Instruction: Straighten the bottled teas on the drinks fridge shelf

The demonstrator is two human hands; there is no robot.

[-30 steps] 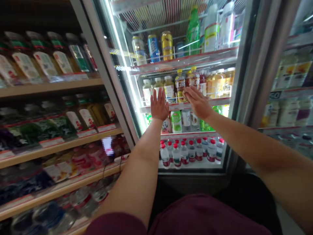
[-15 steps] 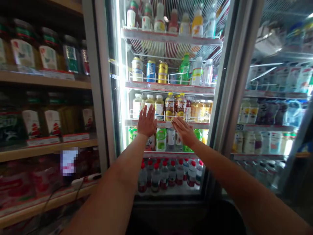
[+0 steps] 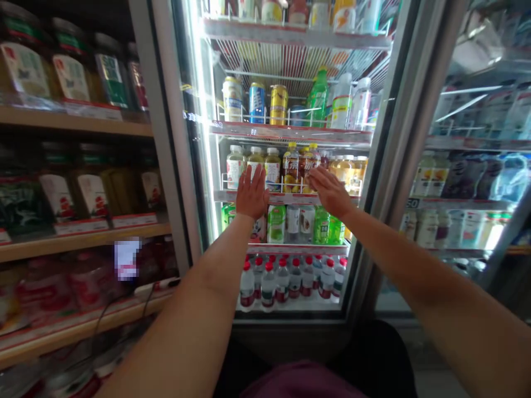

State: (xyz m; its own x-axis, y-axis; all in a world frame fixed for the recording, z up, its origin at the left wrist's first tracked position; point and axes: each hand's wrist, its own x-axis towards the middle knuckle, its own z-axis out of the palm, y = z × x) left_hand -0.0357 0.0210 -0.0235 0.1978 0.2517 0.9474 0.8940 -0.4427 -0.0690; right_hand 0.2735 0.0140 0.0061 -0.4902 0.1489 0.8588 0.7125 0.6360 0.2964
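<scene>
My left hand (image 3: 251, 193) is held up flat with fingers stretched out, in front of the pale drink bottles (image 3: 254, 164) on the middle shelf of a lit cooler (image 3: 290, 132). My right hand (image 3: 329, 190) is also open, palm forward, beside the yellow-capped tea bottles (image 3: 298, 166) on the same shelf. Neither hand holds anything. Whether the palms touch a glass door I cannot tell. Below the hands stand green bottles (image 3: 321, 225) and, lower, red-capped water bottles (image 3: 286, 279).
Cans (image 3: 257, 103) and tall bottles stand on the shelf above. Wooden shelves (image 3: 83, 237) with jars and bottles fill the left side. A metal door frame (image 3: 404, 143) separates this cooler from a second glass-fronted cooler (image 3: 473, 166) on the right.
The view swung up, then settled slightly lower and closer. Both hands stay raised and open before the same middle shelf, now a little further apart.
</scene>
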